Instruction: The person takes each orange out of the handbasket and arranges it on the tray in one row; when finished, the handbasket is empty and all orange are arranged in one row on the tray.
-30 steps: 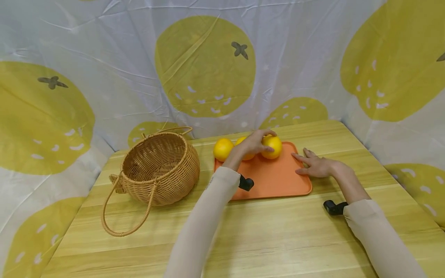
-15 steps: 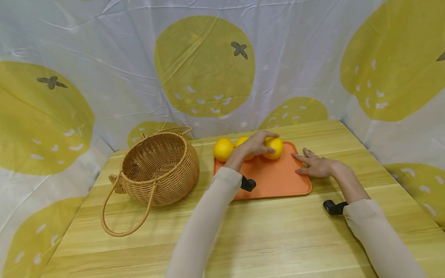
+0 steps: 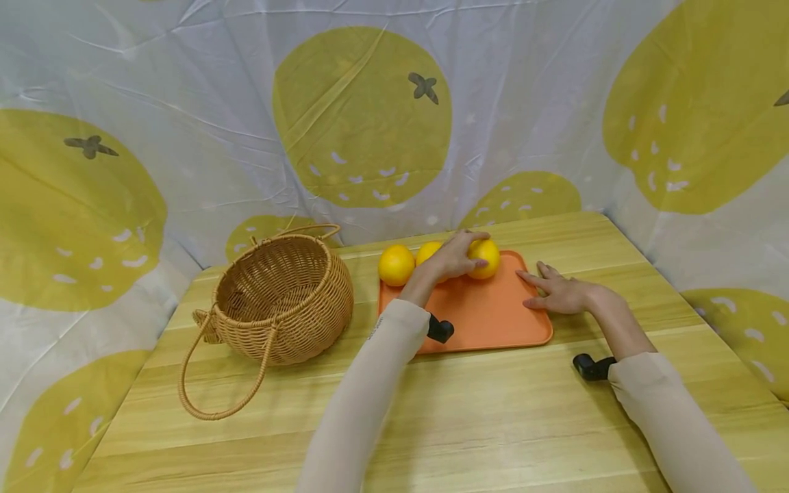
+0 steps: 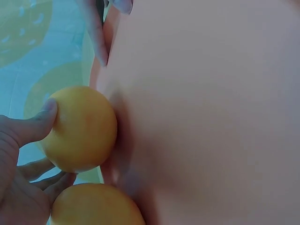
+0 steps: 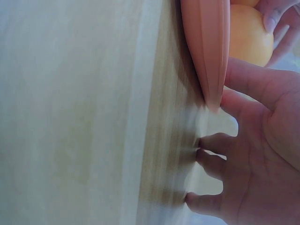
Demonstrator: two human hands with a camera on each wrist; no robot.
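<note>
Three oranges sit in a row along the far side of an orange tray (image 3: 487, 322). My left hand (image 3: 453, 259) grips the rightmost orange (image 3: 487, 258), thumb on the near side and fingers around the far side. The left wrist view shows this orange (image 4: 84, 129) between thumb and fingers, close to a second orange (image 4: 96, 206). In the head view the left orange (image 3: 396, 265) is fully visible, while the middle orange (image 3: 429, 252) is partly behind my hand. My right hand (image 3: 564, 293) has its fingers spread, touching the tray's right edge (image 5: 218, 56) and the tabletop.
A wicker basket (image 3: 327, 308) stands left of the tray, its opening tilted toward me and its front handle (image 3: 212, 414) hanging down onto the wooden table (image 3: 481, 418). A fruit-printed curtain (image 3: 524, 103) hangs behind and around the table.
My left hand and the rightmost orange shift slightly right, then the orange rises a little. My right hand, the tray and the basket stay put.
</note>
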